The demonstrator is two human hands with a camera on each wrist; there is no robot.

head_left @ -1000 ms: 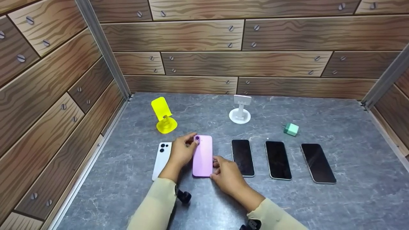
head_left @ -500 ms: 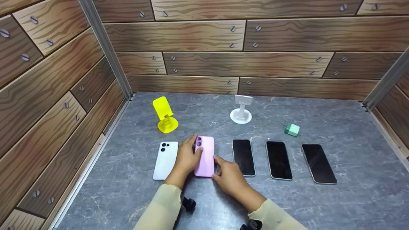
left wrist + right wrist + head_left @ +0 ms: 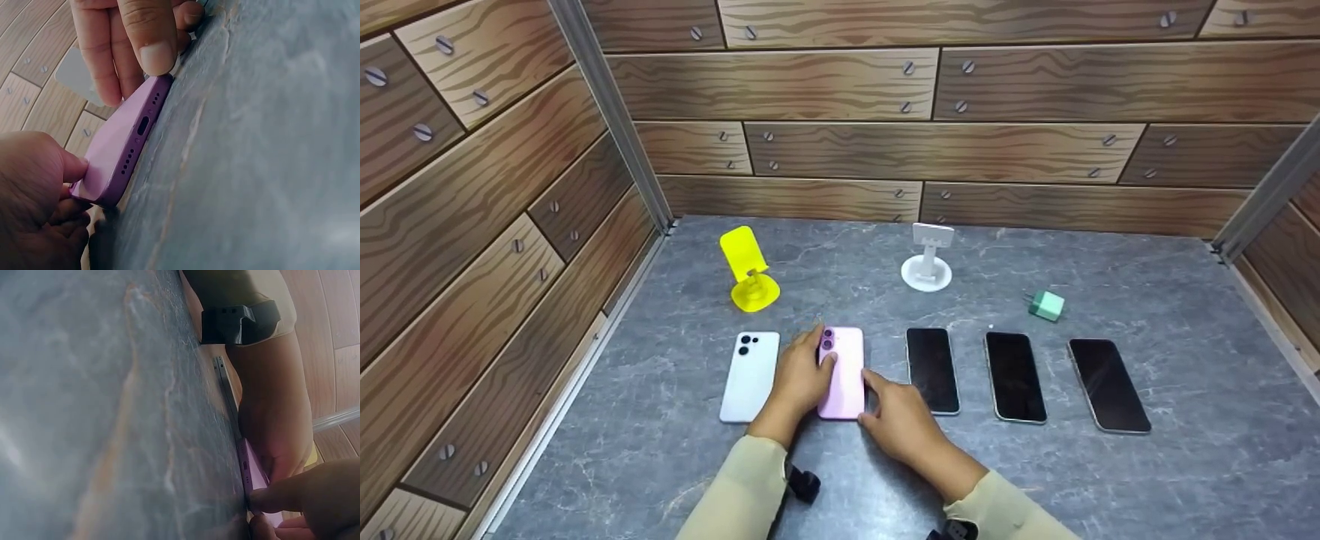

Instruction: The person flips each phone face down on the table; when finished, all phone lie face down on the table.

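Left hand [image 3: 801, 373] grips the pink phone [image 3: 848, 379] by its left edge, right hand [image 3: 901, 418] by its right, white phone [image 3: 749, 379] alongside!

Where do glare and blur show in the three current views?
Head: mostly sharp, pale sheen low on the tabletop; left wrist: pink phone fairly crisp, tabletop soft at right; right wrist: foreground tabletop blurred, bright glare at left edge.

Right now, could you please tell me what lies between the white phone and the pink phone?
In the head view, the left hand lies between the white phone and the pink phone, touching the pink one.
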